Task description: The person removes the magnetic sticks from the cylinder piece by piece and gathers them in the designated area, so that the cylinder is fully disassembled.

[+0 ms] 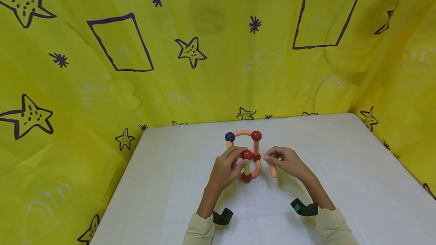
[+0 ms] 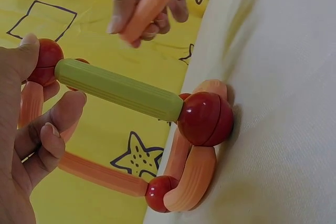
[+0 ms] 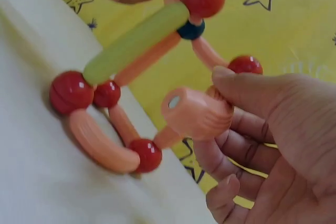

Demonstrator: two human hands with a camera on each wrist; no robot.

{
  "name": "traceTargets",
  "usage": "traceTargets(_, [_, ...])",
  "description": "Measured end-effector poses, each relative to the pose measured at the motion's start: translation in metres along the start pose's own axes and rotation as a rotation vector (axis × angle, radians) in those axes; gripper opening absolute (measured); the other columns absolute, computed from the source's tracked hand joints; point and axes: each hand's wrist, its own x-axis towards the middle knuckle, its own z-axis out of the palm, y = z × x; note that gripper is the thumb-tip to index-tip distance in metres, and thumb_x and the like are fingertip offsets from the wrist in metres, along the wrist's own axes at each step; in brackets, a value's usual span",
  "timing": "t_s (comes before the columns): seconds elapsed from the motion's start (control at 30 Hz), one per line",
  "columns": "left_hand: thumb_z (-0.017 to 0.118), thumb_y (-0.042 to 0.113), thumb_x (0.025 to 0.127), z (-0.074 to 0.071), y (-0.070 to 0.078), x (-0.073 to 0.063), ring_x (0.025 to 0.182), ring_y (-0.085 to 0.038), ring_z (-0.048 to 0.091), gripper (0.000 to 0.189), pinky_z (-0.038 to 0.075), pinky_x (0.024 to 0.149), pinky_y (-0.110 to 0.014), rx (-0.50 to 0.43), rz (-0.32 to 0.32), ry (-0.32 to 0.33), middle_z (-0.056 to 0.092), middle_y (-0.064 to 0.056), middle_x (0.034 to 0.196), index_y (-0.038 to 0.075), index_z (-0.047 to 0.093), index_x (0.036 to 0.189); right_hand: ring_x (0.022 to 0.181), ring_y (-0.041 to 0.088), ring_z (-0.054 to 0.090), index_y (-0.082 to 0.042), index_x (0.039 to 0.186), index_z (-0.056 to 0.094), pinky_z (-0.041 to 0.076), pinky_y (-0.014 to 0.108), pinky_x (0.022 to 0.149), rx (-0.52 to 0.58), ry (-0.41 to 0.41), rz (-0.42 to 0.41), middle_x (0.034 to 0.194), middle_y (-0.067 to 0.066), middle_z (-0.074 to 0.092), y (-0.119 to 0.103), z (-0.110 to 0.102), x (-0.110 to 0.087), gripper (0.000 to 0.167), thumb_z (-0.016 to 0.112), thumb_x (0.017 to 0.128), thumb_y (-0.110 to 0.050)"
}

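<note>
A frame of toy building rods and balls stands on the table, with a blue ball (image 1: 229, 137) at its back left corner and a red ball (image 1: 256, 135) at its back right. My left hand (image 1: 225, 165) grips the upper front red ball (image 2: 48, 60) between thumb and fingers. From that ball a green rod (image 2: 118, 88) runs down to a lower red ball (image 2: 205, 119) on the tabletop. Right of the frame, my right hand (image 1: 287, 160) pinches a loose orange rod (image 3: 194, 114), apart from the balls. A small shiny disc shows on its end.
The white tabletop (image 1: 177, 184) stretches out around the frame. A yellow patterned cloth (image 1: 211, 86) hangs behind the table and along its sides. Each wrist carries a black camera mount (image 1: 304, 208).
</note>
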Motion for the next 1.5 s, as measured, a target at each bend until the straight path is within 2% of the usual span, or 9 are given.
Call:
traceTargets(0.27, [0.067, 0.024, 0.093, -0.001, 0.002, -0.002, 0.062, -0.004, 0.045, 0.035, 0.037, 0.057, -0.005, -0.002, -0.022, -0.002, 0.066, -0.005, 0.109, 0.009, 0.062, 0.125, 0.079, 0.012, 0.059, -0.004, 0.102, 0.069, 0.047, 0.027, 0.069, -0.128, 0.101, 0.184, 0.087, 0.004, 0.068, 0.027, -0.015, -0.007, 0.032, 0.064, 0.095, -0.035])
traceTargets(0.4, [0.067, 0.024, 0.093, -0.001, 0.002, -0.003, 0.062, -0.004, 0.046, 0.035, 0.037, 0.057, -0.005, 0.002, -0.027, 0.002, 0.066, -0.004, 0.109, 0.01, 0.062, 0.125, 0.081, 0.015, 0.058, -0.004, 0.102, 0.069, 0.045, 0.03, 0.07, -0.187, 0.122, 0.233, 0.087, 0.005, 0.067, 0.041, -0.02, -0.01, 0.034, 0.064, 0.094, -0.037])
traceTargets(0.67, [0.069, 0.021, 0.092, 0.0, 0.002, -0.002, 0.061, -0.008, 0.049, 0.035, 0.038, 0.057, -0.006, -0.012, -0.028, 0.015, 0.066, -0.004, 0.109, 0.007, 0.063, 0.123, 0.084, 0.021, 0.062, -0.004, 0.099, 0.07, 0.047, 0.034, 0.071, -0.274, 0.143, 0.222, 0.089, 0.008, 0.07, 0.054, -0.024, -0.009, 0.027, 0.065, 0.094, -0.03])
traceTargets(0.87, [0.069, 0.022, 0.092, 0.002, 0.001, -0.004, 0.062, -0.005, 0.047, 0.035, 0.038, 0.057, -0.005, -0.003, -0.018, 0.016, 0.066, -0.004, 0.109, 0.01, 0.062, 0.124, 0.086, 0.026, 0.062, -0.004, 0.096, 0.072, 0.048, 0.041, 0.073, -0.348, 0.167, 0.249, 0.09, 0.011, 0.07, 0.057, -0.025, -0.008, 0.025, 0.067, 0.092, -0.027])
traceTargets(1.1, [0.068, 0.023, 0.093, 0.001, 0.002, -0.002, 0.063, -0.004, 0.048, 0.036, 0.039, 0.058, -0.005, -0.008, -0.024, 0.006, 0.066, -0.004, 0.111, 0.01, 0.062, 0.125, 0.079, 0.023, 0.06, -0.002, 0.092, 0.07, 0.045, 0.034, 0.067, -0.368, 0.182, 0.25, 0.082, 0.008, 0.068, 0.059, -0.027, -0.007, 0.024, 0.069, 0.09, -0.026])
traceTargets(1.5, [0.068, 0.023, 0.093, 0.001, 0.002, -0.001, 0.063, -0.005, 0.048, 0.035, 0.04, 0.058, -0.006, -0.014, -0.03, -0.003, 0.066, -0.004, 0.111, 0.009, 0.062, 0.125, 0.078, 0.023, 0.059, -0.001, 0.096, 0.07, 0.043, 0.031, 0.064, -0.36, 0.229, 0.3, 0.085, 0.01, 0.069, 0.059, -0.025, -0.007, 0.028, 0.069, 0.09, -0.029])
